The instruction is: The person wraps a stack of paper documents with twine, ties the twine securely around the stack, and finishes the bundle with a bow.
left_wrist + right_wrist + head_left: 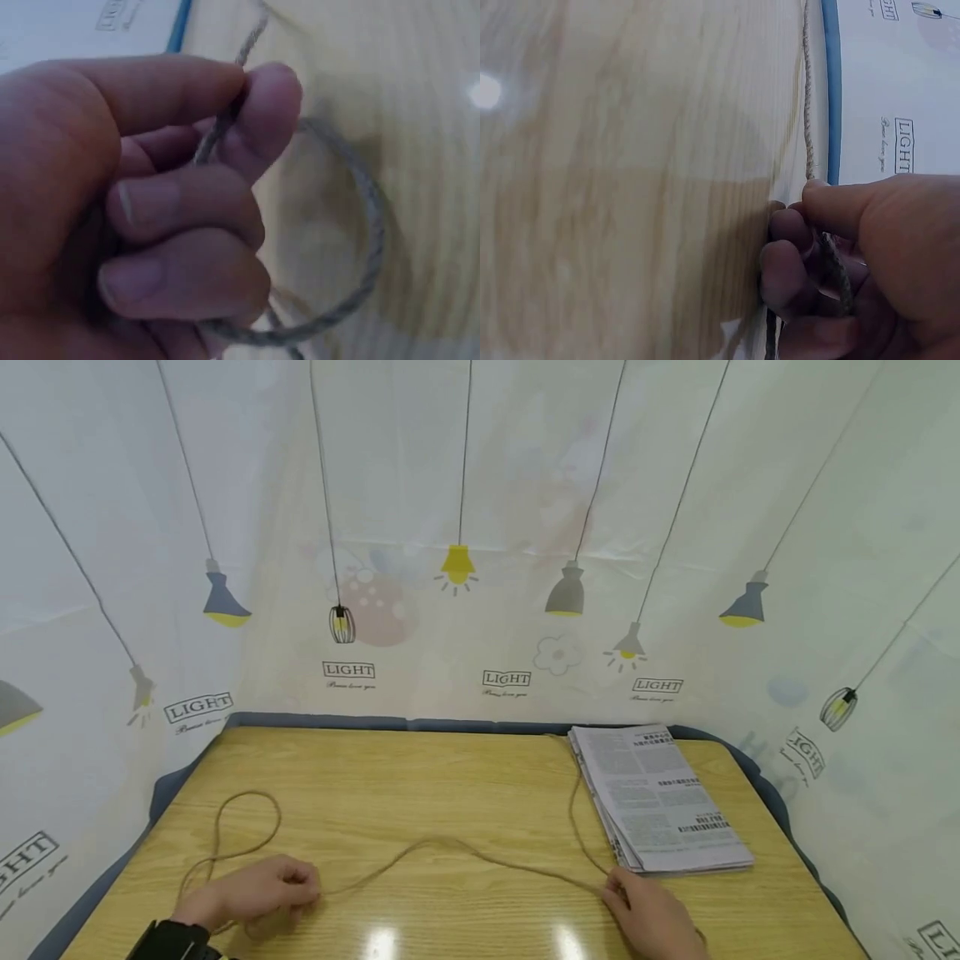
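A thin brown twine rope [442, 842] runs in a slack curve across the wooden table between both hands. My left hand [262, 890] pinches it between thumb and forefinger at the table's front left. In the left wrist view the rope [373, 225] also loops out below the curled fingers. My right hand [651, 912] pinches the rope at the front right, just below the newspaper stack; in the right wrist view the rope [808, 97] leads away from the fingertips and another bit crosses the palm. Beyond the left hand lies a loose loop of rope.
A stack of folded newspapers [660, 802] lies at the table's right, with a length of rope along its left edge. The wooden table [420, 777] is bordered by a dark blue edge [450, 725]. White sheeting [420, 460] printed with lamps hangs around it.
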Available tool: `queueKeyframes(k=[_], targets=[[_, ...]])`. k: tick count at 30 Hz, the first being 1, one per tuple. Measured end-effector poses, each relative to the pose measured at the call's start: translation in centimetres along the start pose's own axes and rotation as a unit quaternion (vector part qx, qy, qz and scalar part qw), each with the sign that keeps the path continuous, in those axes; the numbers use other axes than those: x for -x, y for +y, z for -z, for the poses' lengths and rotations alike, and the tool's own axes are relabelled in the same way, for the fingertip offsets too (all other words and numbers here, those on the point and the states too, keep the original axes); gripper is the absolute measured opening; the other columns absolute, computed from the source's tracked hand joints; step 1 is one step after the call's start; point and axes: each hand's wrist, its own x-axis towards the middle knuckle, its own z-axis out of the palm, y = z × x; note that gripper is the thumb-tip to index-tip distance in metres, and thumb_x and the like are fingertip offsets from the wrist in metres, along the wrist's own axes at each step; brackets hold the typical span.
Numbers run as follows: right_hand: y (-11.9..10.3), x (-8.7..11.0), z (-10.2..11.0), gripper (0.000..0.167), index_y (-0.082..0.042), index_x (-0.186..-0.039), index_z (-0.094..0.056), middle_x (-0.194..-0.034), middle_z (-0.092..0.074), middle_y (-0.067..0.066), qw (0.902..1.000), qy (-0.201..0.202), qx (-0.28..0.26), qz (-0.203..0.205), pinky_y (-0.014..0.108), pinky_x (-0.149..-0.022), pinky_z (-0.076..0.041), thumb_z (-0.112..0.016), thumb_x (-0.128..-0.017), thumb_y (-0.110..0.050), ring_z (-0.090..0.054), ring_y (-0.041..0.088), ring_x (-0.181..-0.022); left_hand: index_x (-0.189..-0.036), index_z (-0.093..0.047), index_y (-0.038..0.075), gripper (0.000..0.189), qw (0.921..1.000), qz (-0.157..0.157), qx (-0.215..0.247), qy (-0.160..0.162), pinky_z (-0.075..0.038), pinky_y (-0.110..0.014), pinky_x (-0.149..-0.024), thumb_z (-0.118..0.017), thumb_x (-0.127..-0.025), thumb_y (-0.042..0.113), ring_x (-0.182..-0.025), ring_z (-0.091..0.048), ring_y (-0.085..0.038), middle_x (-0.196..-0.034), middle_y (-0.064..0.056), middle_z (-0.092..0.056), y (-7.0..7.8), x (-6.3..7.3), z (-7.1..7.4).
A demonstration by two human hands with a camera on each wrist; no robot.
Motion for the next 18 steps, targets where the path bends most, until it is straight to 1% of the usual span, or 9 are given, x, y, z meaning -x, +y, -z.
queueKeyframes(k=[1,2,3,6,8,12,15,18], targets=[[0.2,0.1,0.1,0.017,-0.023,-0.08,-0.055,-0.061,-0.045,-0.005,1.0,0.001,0.002,0.0,0.029,-0.053,-0.032,-0.065,-0.093,-0.026,-0.041,0.012,-0.055,-0.097,-0.061,-0.009,0.036,1.0,-0.004,-0.002,-0.006,-0.031,-0.023,-0.047,-0.047,-0.104,0.022,-0.05,-0.033,-0.006,-0.077,-0.003,-0.059,-0.2,-0.1,-0.4],[0.4,0.1,0.2,0.016,-0.022,-0.08,-0.055,-0.062,-0.045,-0.005,1.0,-0.001,0.004,-0.002,0.029,-0.054,-0.032,-0.065,-0.093,-0.026,-0.041,0.012,-0.056,-0.095,-0.061,-0.009,0.035,0.9999,-0.01,-0.009,-0.001,-0.032,-0.023,-0.049,-0.047,-0.104,0.021,-0.052,-0.037,-0.006,-0.076,-0.003,-0.058,-0.5,-0.1,-0.6],[0.7,0.2,0.3,0.016,-0.022,-0.081,-0.055,-0.062,-0.046,-0.005,1.0,-0.001,0.005,-0.004,0.029,-0.054,-0.032,-0.065,-0.093,-0.026,-0.042,0.012,-0.056,-0.095,-0.061,-0.008,0.033,0.9997,-0.016,-0.019,0.009,-0.034,-0.023,-0.052,-0.046,-0.104,0.021,-0.054,-0.041,-0.007,-0.076,-0.004,-0.058,-0.8,-0.2,-0.8],[1.7,0.5,0.6,0.014,-0.022,-0.083,-0.057,-0.064,-0.05,-0.005,0.9998,-0.008,0.009,-0.016,0.03,-0.053,-0.034,-0.066,-0.092,-0.027,-0.044,0.013,-0.056,-0.096,-0.061,0.0,0.028,0.997,-0.01,-0.057,0.051,-0.037,-0.023,-0.058,-0.048,-0.103,0.023,-0.06,-0.05,-0.008,-0.074,-0.004,-0.059,-1.3,-0.3,-0.9],[2.6,0.7,0.8,0.015,-0.021,-0.082,-0.058,-0.064,-0.051,-0.005,0.9995,-0.013,0.012,-0.025,0.03,-0.053,-0.034,-0.066,-0.092,-0.028,-0.044,0.013,-0.056,-0.098,-0.06,0.003,0.025,0.9948,-0.011,-0.073,0.07,-0.038,-0.024,-0.06,-0.049,-0.103,0.024,-0.062,-0.053,-0.009,-0.073,-0.004,-0.059,-1.6,-0.2,-0.9],[4.7,1.0,1.4,0.017,-0.021,-0.08,-0.058,-0.061,-0.051,-0.004,0.9988,-0.012,0.023,-0.041,0.03,-0.051,-0.034,-0.067,-0.091,-0.03,-0.044,0.013,-0.054,-0.098,-0.062,0.005,0.024,0.9908,-0.003,-0.096,0.095,-0.037,-0.024,-0.059,-0.051,-0.102,0.026,-0.061,-0.053,-0.009,-0.073,-0.004,-0.06,-1.8,-0.2,-0.7],[6.2,1.2,2.2,0.019,-0.02,-0.079,-0.058,-0.061,-0.051,-0.004,0.9973,-0.024,0.027,-0.063,0.03,-0.051,-0.034,-0.066,-0.091,-0.031,-0.045,0.014,-0.053,-0.101,-0.064,0.007,0.023,0.987,0.003,-0.112,0.115,-0.038,-0.024,-0.061,-0.052,-0.101,0.027,-0.064,-0.056,-0.01,-0.077,-0.004,-0.062,-1.8,-0.1,-0.7],[7.7,1.5,3.0,0.019,-0.019,-0.08,-0.058,-0.061,-0.052,-0.003,0.9954,-0.037,0.033,-0.082,0.03,-0.052,-0.034,-0.066,-0.092,-0.031,-0.045,0.014,-0.054,-0.101,-0.066,0.009,0.021,0.9814,0.007,-0.136,0.135,-0.038,-0.024,-0.061,-0.054,-0.1,0.026,-0.065,-0.056,-0.009,-0.078,-0.003,-0.063,-1.7,0.0,-0.7]])
